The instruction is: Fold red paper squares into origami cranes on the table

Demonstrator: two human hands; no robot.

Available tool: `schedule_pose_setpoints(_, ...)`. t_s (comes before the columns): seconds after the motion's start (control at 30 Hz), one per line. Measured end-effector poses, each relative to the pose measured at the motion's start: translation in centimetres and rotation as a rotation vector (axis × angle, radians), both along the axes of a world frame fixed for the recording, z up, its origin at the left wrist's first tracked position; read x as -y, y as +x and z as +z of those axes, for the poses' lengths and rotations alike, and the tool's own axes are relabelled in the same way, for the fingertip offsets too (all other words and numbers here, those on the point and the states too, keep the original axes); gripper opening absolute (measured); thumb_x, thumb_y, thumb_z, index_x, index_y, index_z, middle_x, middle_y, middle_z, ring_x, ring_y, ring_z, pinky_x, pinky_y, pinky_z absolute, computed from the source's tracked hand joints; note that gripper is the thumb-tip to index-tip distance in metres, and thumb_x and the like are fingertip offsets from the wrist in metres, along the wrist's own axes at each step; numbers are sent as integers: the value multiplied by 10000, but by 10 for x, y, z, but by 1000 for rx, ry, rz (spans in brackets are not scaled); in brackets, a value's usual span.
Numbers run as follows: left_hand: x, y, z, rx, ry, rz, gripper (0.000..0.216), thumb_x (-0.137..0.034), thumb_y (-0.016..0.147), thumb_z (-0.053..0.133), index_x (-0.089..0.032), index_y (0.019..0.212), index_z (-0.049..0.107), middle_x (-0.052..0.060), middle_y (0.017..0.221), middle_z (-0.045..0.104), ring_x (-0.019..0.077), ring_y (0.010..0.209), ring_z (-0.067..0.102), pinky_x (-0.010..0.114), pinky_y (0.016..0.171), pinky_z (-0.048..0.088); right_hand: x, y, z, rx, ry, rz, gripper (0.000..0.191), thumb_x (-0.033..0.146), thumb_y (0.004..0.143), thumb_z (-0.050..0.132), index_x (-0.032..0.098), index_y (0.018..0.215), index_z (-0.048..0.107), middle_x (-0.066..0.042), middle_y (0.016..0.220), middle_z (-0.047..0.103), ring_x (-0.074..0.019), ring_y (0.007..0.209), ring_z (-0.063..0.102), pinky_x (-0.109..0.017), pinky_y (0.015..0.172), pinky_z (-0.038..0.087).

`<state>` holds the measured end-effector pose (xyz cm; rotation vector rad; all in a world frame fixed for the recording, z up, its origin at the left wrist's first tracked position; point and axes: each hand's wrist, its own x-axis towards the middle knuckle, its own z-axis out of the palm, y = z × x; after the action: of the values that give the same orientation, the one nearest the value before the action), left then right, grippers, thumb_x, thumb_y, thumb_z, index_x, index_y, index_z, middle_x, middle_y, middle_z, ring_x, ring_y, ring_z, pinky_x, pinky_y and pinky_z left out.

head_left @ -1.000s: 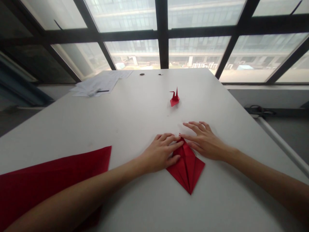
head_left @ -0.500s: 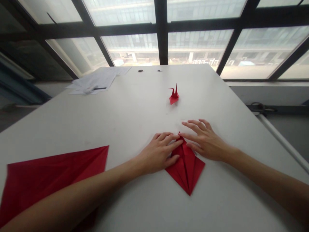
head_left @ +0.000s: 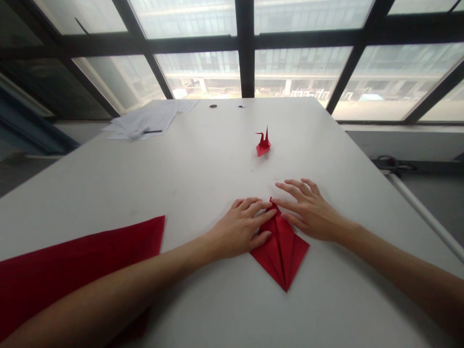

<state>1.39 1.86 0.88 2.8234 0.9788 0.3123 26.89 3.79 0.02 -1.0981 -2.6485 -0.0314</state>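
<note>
A red origami paper (head_left: 286, 249), folded into a kite-like diamond with creases down its middle, lies flat on the white table (head_left: 203, 169). My left hand (head_left: 243, 227) rests on its upper left side, fingers stretched out and pressing the paper down. At its top right edge is my right hand (head_left: 306, 210), fingers spread, with the index fingertip at the paper's top point and the thumb by the right edge. Beyond both hands stands a finished red paper crane (head_left: 263, 145).
A large red sheet (head_left: 90, 261) lies at the left, partly under my left forearm. Loose white papers (head_left: 145, 118) with a dark pen (head_left: 152, 131) sit at the far left. Windows (head_left: 203, 67) rise behind the table, and cables (head_left: 393, 163) show beyond its right edge.
Both hands hold nearly the same place on the folded paper. The large red sheet's outline at the left looks different, its top edge now more curved. The whole view has shifted slightly.
</note>
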Motion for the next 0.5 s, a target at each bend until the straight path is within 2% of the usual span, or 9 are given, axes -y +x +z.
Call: schedule_pose_setpoints(0.5,1,0,-1,-5,8,7,515,-396,948,550,-271,1441,465,69,1451,502,285,1327,414,454,1101,329,0,-1,1,8,16,-12,404,354,955,544,340,1357,575,-64,1574,365,-355,1417,322,-613,1153,149)
